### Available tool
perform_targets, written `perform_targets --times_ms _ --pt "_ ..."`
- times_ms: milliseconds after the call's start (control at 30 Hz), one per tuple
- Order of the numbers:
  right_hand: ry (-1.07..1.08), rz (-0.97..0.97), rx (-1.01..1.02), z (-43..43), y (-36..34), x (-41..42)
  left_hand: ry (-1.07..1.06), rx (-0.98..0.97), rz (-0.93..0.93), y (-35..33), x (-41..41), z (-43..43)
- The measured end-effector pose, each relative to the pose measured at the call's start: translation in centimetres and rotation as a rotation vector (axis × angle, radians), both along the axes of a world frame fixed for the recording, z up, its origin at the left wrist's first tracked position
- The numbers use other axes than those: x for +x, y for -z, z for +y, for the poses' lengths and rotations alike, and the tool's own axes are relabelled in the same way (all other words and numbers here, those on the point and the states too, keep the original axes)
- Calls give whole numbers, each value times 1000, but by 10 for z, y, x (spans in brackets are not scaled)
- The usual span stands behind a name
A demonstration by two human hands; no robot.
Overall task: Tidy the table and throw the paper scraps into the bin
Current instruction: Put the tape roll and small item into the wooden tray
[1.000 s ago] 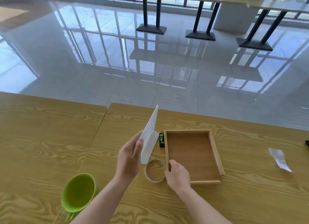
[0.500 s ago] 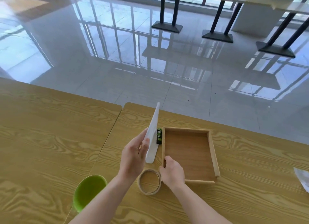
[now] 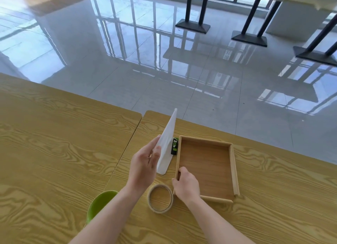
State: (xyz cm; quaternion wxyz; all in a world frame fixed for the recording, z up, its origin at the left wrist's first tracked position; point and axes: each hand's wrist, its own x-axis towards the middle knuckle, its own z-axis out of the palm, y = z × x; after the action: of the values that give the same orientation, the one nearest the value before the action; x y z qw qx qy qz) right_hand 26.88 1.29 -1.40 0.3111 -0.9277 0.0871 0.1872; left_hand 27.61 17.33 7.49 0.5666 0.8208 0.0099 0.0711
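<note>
My left hand pinches a white sheet of paper and holds it up on edge above the wooden table. Just to the right lies an empty shallow wooden tray; my right hand grips its near left corner, thumb over the rim. A roll of tape lies flat beside that hand. A small black and green lighter lies against the tray's left wall, partly hidden by the paper. No bin is in view.
A green cup stands near the table's front edge, under my left forearm. A seam separates two tables. Beyond the far edge is glossy tiled floor with black table bases.
The view has shifted left, so the paper scrap at the right edge has left the frame. My hands keep their holds on the sheet and the tray; the tray has barely moved.
</note>
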Motion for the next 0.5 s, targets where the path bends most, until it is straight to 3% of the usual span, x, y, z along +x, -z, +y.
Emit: perform_targets --times_ms 233,367,500 --pt "-12 71 84 -9 -3 7 -29 -94 12 1 -2 2" --pt "42 -50 86 -16 -25 31 -85 -110 -34 1 -8 3" --pt "111 -187 314 -6 -79 86 -137 -68 -61 1 -12 1"
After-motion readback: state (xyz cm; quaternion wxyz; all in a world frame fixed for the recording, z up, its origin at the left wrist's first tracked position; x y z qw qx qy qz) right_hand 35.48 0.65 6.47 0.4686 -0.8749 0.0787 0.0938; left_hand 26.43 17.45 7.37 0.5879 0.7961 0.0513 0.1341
